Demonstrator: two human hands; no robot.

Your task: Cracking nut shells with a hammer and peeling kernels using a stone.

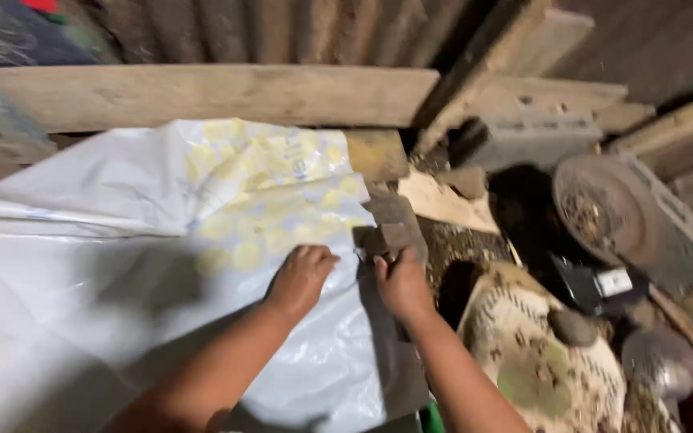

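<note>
Your left hand (300, 277) rests curled, knuckles down, on the white plastic sheet (122, 273). Just beside the sheet's right edge, your right hand (401, 281) grips a grey stone block (391, 232).

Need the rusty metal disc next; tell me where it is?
Right side of the head view: the rusty disc leans against a grey block, right of the right hand.

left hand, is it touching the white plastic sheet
Touching. The head view shows the left hand pressed knuckles-down onto the white plastic sheet, with no gap visible between them.
</note>
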